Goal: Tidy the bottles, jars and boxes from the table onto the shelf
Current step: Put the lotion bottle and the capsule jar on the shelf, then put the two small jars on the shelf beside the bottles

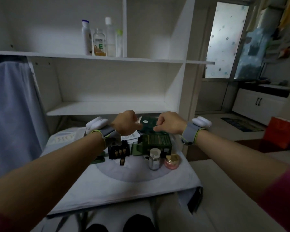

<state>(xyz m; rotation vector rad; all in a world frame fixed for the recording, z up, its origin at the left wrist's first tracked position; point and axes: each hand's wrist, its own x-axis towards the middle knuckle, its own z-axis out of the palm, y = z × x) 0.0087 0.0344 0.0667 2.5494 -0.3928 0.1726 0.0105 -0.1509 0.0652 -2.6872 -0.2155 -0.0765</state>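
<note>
Holding a flat green box (148, 124) up between both hands, I see my left hand (126, 122) and right hand (170, 122) pinching opposite edges, above the jars (155, 159) on the table (124, 181), near the lower shelf (107, 108).

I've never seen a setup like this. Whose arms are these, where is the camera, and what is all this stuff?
No machine here: these are a person's own two arms, seen from one wide camera worn on the head, looking forward and down. The left hand and right hand each pinch a side of a flat green box, held above the table. Each wrist wears a grey band with a white device. On the table lie a larger green box, a black box, a white-lidded jar and a pink jar. Four bottles stand on the upper shelf.
</note>
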